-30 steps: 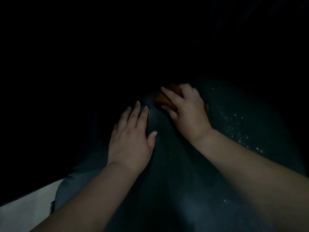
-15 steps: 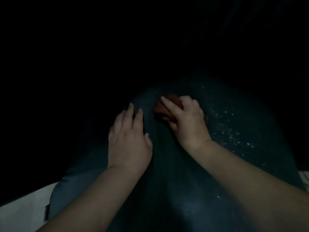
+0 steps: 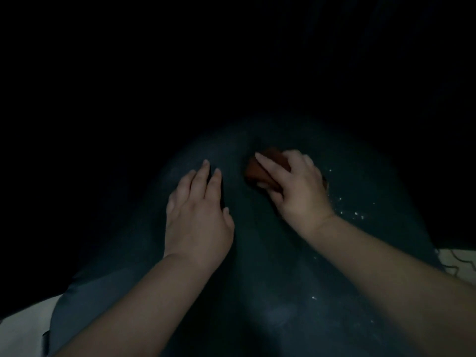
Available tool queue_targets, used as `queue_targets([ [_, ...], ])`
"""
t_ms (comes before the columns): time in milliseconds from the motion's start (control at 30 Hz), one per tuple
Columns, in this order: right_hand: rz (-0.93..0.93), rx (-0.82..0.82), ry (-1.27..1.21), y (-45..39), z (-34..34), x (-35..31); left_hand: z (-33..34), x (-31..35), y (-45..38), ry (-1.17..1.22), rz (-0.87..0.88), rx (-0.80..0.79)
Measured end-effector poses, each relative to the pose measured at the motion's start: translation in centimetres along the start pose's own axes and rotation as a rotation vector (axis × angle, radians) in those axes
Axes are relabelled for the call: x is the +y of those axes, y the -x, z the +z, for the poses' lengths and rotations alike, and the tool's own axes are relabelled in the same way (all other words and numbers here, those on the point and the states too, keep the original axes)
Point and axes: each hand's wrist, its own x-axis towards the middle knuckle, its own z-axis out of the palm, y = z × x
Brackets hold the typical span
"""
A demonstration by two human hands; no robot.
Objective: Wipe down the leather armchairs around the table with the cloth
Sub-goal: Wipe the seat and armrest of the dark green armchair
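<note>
The wiping step is under way on a dark leather armchair (image 3: 257,266). The right hand (image 3: 298,191) curls round a folded reddish cloth (image 3: 260,168), pressing it onto the leather near the chair's far edge. Just left of the cloth, the left hand (image 3: 198,215) lies flat with straight fingers. Pale specks right of the cloth probably want passes next.
</note>
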Motion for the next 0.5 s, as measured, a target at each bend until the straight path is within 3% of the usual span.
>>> queue_targets([
  [100,0.234,0.091,0.118,-3.0,-1.5,3.8,0.3,0.4,-0.1,-0.021,0.052,-0.020],
  [200,0.474,0.205,-0.014,-4.4,-1.6,4.0,0.5,0.9,-0.1,-0.032,0.063,-0.021],
  [400,0.146,0.030,-0.182,1.5,-0.5,0.7,1.2,2.7,0.3,-0.040,0.098,-0.047],
  [500,0.302,0.191,-0.142,-1.8,-2.1,5.1,1.3,2.9,0.4,-0.056,0.084,-0.047],
])
